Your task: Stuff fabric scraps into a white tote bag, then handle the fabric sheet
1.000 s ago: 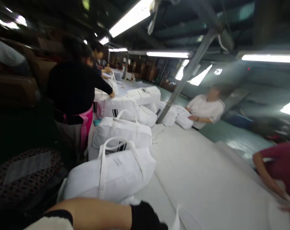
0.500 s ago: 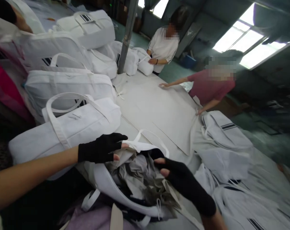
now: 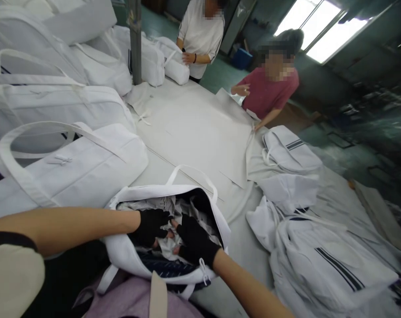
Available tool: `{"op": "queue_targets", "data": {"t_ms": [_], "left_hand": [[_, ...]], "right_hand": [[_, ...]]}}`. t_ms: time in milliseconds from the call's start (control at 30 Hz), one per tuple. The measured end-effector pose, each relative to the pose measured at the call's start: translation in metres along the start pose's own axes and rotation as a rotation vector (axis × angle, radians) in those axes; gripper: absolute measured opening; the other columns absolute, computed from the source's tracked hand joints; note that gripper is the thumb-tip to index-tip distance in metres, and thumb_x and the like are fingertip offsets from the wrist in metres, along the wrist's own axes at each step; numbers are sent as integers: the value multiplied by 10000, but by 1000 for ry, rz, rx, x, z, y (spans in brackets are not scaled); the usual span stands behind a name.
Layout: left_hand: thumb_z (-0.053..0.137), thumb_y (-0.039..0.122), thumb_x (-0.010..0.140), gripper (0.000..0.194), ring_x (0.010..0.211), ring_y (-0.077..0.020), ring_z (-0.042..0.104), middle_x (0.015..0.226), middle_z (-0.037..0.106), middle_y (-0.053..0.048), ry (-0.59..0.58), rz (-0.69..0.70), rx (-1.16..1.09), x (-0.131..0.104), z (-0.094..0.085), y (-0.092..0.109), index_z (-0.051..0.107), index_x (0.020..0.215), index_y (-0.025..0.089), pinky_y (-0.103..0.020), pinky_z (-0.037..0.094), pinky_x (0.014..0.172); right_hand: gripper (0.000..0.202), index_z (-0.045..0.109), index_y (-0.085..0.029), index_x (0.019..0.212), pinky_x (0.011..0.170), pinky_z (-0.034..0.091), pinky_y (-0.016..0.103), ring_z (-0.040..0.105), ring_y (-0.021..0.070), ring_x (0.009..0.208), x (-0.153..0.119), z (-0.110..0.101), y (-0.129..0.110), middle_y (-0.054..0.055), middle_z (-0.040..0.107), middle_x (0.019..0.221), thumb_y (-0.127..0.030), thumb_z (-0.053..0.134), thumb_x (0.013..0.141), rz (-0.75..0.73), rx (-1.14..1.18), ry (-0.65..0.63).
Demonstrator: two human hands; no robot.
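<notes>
Head view: both gloved hands are down in the open bag (image 3: 173, 196) at the table's (image 3: 200, 128) near edge; left hand (image 3: 150, 226) and right hand (image 3: 195, 238) press the crumpled paper (image 3: 169, 247), fingers curled into it. Whether they actually grip a wad, can't tell. Bag looks mostly stuffed, mouth still gaping, not closed. To the left, filled bags (image 3: 70, 163) are stacked w/ handles up, crowding that side. To the right, flat empty bags (image 3: 319, 260) are heaped, apparently unfilled. Mid-table is bare sheet, room there. Two other people (image 3: 263, 92) work the far side, well apart.
</notes>
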State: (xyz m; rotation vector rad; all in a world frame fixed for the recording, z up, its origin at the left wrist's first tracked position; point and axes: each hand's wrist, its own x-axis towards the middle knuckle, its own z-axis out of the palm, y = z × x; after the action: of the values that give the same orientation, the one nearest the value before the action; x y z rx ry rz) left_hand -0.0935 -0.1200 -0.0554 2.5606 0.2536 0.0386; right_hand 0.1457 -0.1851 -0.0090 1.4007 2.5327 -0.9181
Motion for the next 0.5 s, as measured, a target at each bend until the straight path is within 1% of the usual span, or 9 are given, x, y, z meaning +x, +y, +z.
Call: {"op": "queue_targets", "data": {"t_ms": [67, 100, 167, 233, 300, 400, 433, 467, 500], "left_hand": [[714, 205, 638, 572, 1255, -387, 452, 1340, 541, -115, -11, 12, -28, 1, 16, -9, 632, 1205, 204, -572, 355, 1019], [710, 188, 638, 567, 1256, -389, 445, 1348, 535, -116, -27, 19, -26, 1, 22, -12, 635, 1200, 203, -564, 330, 1043], [699, 208, 674, 575, 1272, -392, 410, 1377, 506, -114, -53, 8, 2, -2, 30, -15, 607, 1241, 221, -553, 290, 1071], [672, 272, 733, 567, 1288, -398, 372, 1402, 474, -105, -58, -14, 62, -6, 35, -18, 565, 1290, 253, -561, 289, 1058], [652, 334, 765, 562, 1278, -420, 371, 1394, 469, -131, -40, 13, 146, -9, 40, -22, 544, 1313, 268, -576, 325, 1014], [660, 384, 758, 643, 1257, -448, 397, 1370, 469, -197, 12, 128, 242, -13, 48, -30, 489, 1368, 275, -581, 379, 956], [673, 393, 745, 685, 1255, -451, 404, 1372, 462, -206, 20, 159, 255, -13, 50, -32, 461, 1388, 288, -576, 394, 946], [686, 392, 733, 723, 1262, -449, 402, 1387, 446, -205, 26, 163, 259, -13, 52, -33, 433, 1405, 308, -571, 402, 946], [696, 381, 725, 748, 1277, -444, 391, 1413, 422, -193, 32, 144, 256, -13, 54, -33, 410, 1414, 334, -566, 402, 958]], "right_hand": [[993, 244, -194, 1490, 1107, 230, 571, 280, 452, 1342, 18, 19, 0, 239, 311, 1470, -469, 760, 687, 10, 41, -49], [1012, 252, -191, 1488, 1099, 247, 560, 309, 452, 1324, 24, 23, 0, 236, 333, 1459, -443, 783, 664, 10, 68, -66], [966, 305, -206, 1470, 1083, 315, 487, 387, 399, 1289, 30, 18, 2, 191, 398, 1434, -426, 787, 662, -8, 139, -95], [791, 354, -240, 1446, 1055, 380, 377, 465, 292, 1253, 24, -8, 5, 114, 470, 1400, -466, 690, 766, -15, 228, -112], [621, 389, -262, 1424, 1031, 410, 301, 511, 204, 1222, 6, -51, 8, 54, 523, 1363, -488, 555, 870, 22, 357, -69], [528, 550, -227, 1295, 999, 449, 326, 583, 207, 1117, -46, -115, 11, 50, 612, 1243, -493, 593, 841, 166, 519, 99], [510, 596, -216, 1236, 966, 473, 342, 610, 215, 1055, -67, -129, 12, 55, 640, 1188, -501, 623, 814, 233, 513, 124], [519, 613, -212, 1208, 940, 488, 353, 621, 221, 1018, -90, -136, 13, 60, 648, 1164, -513, 649, 786, 294, 485, 122], [579, 599, -212, 1226, 924, 497, 361, 620, 231, 1015, -111, -136, 13, 70, 640, 1176, -529, 681, 749, 369, 454, 104]]}}
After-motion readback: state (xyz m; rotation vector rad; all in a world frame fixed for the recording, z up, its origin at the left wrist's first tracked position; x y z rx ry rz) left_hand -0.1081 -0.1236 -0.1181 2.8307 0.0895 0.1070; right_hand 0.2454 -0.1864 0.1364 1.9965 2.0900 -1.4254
